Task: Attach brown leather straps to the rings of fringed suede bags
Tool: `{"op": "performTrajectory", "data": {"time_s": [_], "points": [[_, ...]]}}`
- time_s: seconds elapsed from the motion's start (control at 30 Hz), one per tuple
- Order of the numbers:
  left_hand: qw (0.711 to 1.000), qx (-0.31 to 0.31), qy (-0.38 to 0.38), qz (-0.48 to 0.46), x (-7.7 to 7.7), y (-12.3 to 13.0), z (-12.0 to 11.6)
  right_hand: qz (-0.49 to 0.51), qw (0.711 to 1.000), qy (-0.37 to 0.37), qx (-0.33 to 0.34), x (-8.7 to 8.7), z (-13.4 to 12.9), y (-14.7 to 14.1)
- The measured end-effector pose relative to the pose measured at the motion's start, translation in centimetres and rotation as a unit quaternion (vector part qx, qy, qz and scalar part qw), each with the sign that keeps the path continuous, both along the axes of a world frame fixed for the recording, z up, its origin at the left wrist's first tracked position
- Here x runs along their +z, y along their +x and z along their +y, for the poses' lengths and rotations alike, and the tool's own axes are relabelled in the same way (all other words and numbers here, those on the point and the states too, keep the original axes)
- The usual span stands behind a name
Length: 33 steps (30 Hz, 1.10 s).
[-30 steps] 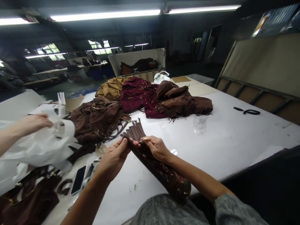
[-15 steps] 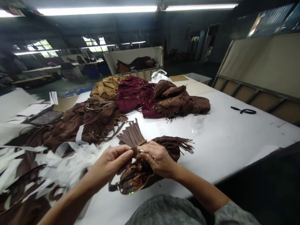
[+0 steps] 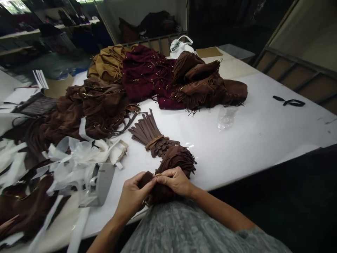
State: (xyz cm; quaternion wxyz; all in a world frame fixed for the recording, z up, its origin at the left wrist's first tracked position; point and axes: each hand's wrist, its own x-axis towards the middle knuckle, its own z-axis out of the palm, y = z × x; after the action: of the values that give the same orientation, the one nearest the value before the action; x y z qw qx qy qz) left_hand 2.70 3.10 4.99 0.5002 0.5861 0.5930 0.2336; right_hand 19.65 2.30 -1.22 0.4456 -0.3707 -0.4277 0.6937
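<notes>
A brown fringed bag (image 3: 180, 160) lies at the front edge of the table, close against my body. My left hand (image 3: 133, 193) is closed in a pinch on a dark brown edge or tab of it. Beside it, fingertips nearly touching, my right hand (image 3: 177, 181) pinches the same part, where a small gold-coloured bit shows. What exactly lies between the fingertips is too small to tell. Just beyond the bag is a tied bundle of brown leather strips (image 3: 147, 131).
A grey tape dispenser (image 3: 101, 184) and tangled white strips (image 3: 71, 151) lie on the left. Behind are piled brown bags (image 3: 97, 102), maroon bags (image 3: 142, 73) and a tan bag (image 3: 106, 65). A black strap (image 3: 289, 102) lies right. Fingers of what seems another person (image 3: 9, 223) show lower left.
The view has tipped downward. Both hands have drawn the bag toward my body, and its patterned lining no longer shows. The strip bundle now shows whole, with its tie in sight.
</notes>
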Motion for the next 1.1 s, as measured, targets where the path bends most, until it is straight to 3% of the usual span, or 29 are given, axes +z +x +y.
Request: {"op": "performTrajectory", "data": {"time_s": [0.27,0.43,0.6,0.83,1.1], "points": [[0.999,0.016,-0.022,0.027,0.1,0.7,0.2,-0.07,0.995,0.002,-0.066,0.3,-0.8,-0.5],[0.998,-0.012,-0.054,0.034,0.5,0.8,0.0,-0.158,0.978,0.085,-0.102,0.7,-2.1,0.2],[0.998,-0.018,-0.059,0.024,0.3,0.6,-0.3,-0.178,0.965,0.148,-0.124,0.8,-2.6,0.5],[0.996,0.006,-0.088,-0.001,-0.1,0.9,-0.9,-0.178,0.973,0.1,-0.112,0.8,-2.5,0.4],[0.999,-0.021,-0.049,0.012,-0.1,1.7,-1.3,-0.167,0.981,0.012,-0.101,1.6,-3.2,1.0]]}}
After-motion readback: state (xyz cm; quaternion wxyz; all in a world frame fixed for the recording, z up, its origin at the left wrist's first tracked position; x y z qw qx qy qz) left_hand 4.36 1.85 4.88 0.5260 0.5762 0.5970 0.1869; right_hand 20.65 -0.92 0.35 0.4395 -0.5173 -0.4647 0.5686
